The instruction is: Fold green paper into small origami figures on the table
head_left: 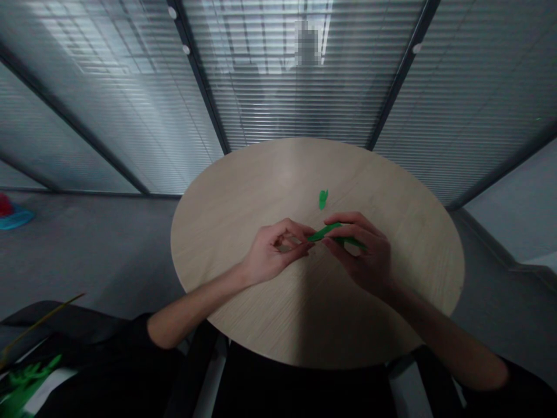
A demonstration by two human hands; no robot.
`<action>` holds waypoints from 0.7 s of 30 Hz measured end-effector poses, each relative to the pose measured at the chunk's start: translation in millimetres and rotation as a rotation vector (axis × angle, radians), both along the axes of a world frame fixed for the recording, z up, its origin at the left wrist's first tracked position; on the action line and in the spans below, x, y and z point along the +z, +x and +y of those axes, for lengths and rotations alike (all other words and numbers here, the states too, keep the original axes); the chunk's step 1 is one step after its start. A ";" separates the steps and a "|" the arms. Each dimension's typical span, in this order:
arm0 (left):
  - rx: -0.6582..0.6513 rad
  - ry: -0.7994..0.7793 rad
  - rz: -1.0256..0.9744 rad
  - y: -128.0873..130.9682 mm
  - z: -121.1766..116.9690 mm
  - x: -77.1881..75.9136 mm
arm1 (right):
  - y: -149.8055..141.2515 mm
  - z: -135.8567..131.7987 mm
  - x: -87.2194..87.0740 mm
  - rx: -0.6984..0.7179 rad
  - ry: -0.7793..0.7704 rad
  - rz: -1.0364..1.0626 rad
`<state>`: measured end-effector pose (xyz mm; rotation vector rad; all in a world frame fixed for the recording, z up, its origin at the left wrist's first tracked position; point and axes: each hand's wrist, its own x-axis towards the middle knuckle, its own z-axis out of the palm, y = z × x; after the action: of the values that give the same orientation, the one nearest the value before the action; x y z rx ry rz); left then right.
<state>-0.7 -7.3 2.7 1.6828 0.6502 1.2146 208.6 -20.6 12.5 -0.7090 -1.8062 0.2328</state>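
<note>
A thin, flexible-looking green strip (324,232) is held between my two hands, above the middle of the round table (235,191). My left hand (272,249) pinches its left end with thumb and fingertips. Round its right part, my right hand (369,255) has its thumb and fingers closed, and part of the strip shows below the fingers. The exact kind of this strip cannot be made out. A small green piece (322,199) lies on the tabletop just beyond my hands, touched by neither.
Glass partitions with blinds (287,110) stand right behind the table. At the lower left, green leaf-like pieces (32,377) and a thin yellowish stick (43,319) lie by a dark chair. A blue and red object (17,217) rests on the floor, far left.
</note>
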 end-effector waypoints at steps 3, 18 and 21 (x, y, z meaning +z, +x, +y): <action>-0.003 -0.025 -0.033 0.4 -0.2 1.0 | 0.2 -0.1 0.5 -0.005 0.015 -0.007; 0.000 -0.015 -0.024 2.6 -2.8 -0.3 | -3.7 -0.3 -0.1 -0.015 -0.072 -0.011; 0.009 -0.013 -0.003 2.9 -2.8 0.4 | -4.2 -1.0 0.1 -0.012 -0.063 0.000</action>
<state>2.2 -10.1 3.1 1.6688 0.6633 1.2167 204.4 -21.6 12.6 -0.7640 -1.8002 0.2829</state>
